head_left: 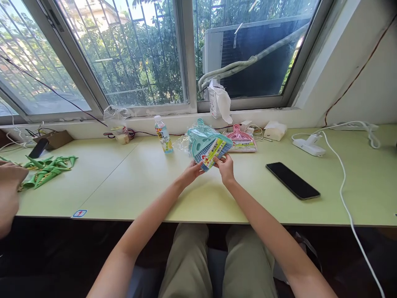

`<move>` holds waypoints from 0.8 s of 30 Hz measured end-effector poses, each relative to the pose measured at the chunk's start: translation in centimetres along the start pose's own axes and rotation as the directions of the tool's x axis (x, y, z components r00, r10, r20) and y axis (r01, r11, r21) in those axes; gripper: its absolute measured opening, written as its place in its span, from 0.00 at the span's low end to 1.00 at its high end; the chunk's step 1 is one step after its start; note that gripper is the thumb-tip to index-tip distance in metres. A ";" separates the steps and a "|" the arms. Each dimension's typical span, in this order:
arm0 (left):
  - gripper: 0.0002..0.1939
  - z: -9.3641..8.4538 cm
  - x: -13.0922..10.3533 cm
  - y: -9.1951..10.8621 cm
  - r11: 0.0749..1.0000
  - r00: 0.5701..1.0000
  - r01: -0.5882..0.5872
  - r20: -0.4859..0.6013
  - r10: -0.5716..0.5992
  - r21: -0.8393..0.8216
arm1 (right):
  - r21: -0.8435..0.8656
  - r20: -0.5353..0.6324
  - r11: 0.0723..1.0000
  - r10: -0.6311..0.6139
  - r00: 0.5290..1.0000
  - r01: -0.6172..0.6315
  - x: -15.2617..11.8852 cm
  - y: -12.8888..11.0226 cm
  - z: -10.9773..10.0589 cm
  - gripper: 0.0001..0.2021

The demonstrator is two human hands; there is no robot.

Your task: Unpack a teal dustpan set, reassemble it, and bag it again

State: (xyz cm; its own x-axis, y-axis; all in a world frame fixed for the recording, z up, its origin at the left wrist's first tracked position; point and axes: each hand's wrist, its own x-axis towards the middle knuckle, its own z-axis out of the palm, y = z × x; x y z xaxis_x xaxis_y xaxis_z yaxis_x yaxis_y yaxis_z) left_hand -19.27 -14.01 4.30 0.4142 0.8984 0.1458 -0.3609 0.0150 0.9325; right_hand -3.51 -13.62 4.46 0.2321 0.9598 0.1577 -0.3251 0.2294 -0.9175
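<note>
Holding a teal mini broom and dustpan set [207, 145] in clear plastic wrap, both hands are meeting at the centre of a pale green table [130, 182]. The left hand [191, 171] is closing its fingers on the lower left edge of the set, at about seven o'clock. The right hand [226, 165] is pinching the lower right edge, at about five o'clock, beside the bright printed label. The set is tilting up off the table, its handle pointing toward twelve o'clock.

Just beyond it, at two o'clock, a pink broom and dustpan set [241, 140] is lying flat on the table. At ten o'clock a small drink bottle [163, 135] with a white cap is standing upright. Farther out at three o'clock a black phone [292, 180] is lying face up, well apart from the hands. Past it, a white power strip [308, 146] is trailing a white cable [343, 186] toward the near edge. A white tissue box [274, 130] is sitting near the window sill.

At nine o'clock, far to the left, a pile of green cones [46, 169] is lying on the table, and another person's hand [10, 174] is resting beside it.
</note>
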 end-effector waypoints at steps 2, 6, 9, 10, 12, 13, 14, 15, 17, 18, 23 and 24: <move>0.27 0.2 0.1 -0.4 0.998 0.996 0.067 0.055 -0.066 -0.012 | 0.007 -0.052 1.000 -0.024 0.998 0.024 0.1 0.0 0.0 0.28; 0.24 -0.1 0.4 0.1 1.000 0.996 0.019 -0.083 -0.021 -0.019 | 0.055 -0.045 0.998 -0.028 0.999 0.031 0.1 0.1 0.0 0.30; 0.25 -0.4 0.2 1.2 0.989 0.969 -0.128 -0.223 0.107 -0.079 | 0.057 0.021 0.998 0.000 1.000 -0.001 0.0 0.3 0.2 0.33; 0.25 -0.4 0.1 1.6 0.979 0.952 -0.180 -0.266 0.148 -0.100 | 0.042 0.045 0.999 0.008 0.999 -0.010 -0.1 0.3 0.4 0.35; 0.24 -0.1 -0.2 2.0 0.961 0.924 -0.248 -0.327 0.197 -0.123 | 0.008 0.087 1.000 0.008 0.996 -0.009 -0.3 0.4 0.7 0.41; 0.23 0.1 -0.4 2.0 0.959 0.917 -0.255 -0.346 0.199 -0.126 | -0.005 0.103 1.000 -0.002 0.995 0.003 -0.5 0.4 0.8 0.45; 0.24 0.3 -0.4 1.8 0.961 0.916 -0.244 -0.356 0.185 -0.128 | -0.013 0.114 1.000 -0.020 0.993 0.021 -0.7 0.4 1.0 0.48; 0.24 0.6 -0.4 1.6 0.966 0.920 -0.223 -0.355 0.165 -0.130 | -0.015 0.118 0.999 -0.042 0.992 0.044 -0.8 0.3 1.1 0.52; 0.25 1.1 -0.2 0.9 0.978 0.943 -0.163 -0.311 0.115 -0.133 | -0.013 0.104 0.996 -0.091 0.990 0.093 -1.0 0.1 1.1 0.56; 0.26 1.4 -0.1 0.6 0.984 0.960 -0.126 -0.267 0.088 -0.129 | -0.012 0.089 0.993 -0.114 0.989 0.116 -1.0 -0.1 1.1 0.57; 0.35 1.7 -0.2 0.2 0.982 0.908 -0.127 -0.383 0.171 0.138 | -0.039 0.037 0.985 -0.169 0.985 0.170 -0.7 -0.3 0.4 0.58; 0.36 1.6 -0.4 0.5 0.941 0.808 -0.174 -0.504 0.305 0.289 | -0.048 0.039 0.983 -0.175 0.984 0.177 -0.6 -0.2 0.3 0.58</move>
State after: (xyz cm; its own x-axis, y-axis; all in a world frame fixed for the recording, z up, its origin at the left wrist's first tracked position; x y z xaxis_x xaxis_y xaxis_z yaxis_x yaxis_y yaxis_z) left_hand -18.27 -15.04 5.20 -0.1963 0.9519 0.2354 -0.1701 -0.2695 0.9479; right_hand -3.91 -14.14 4.63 0.2498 0.9104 0.3298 -0.2345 0.3874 -0.8916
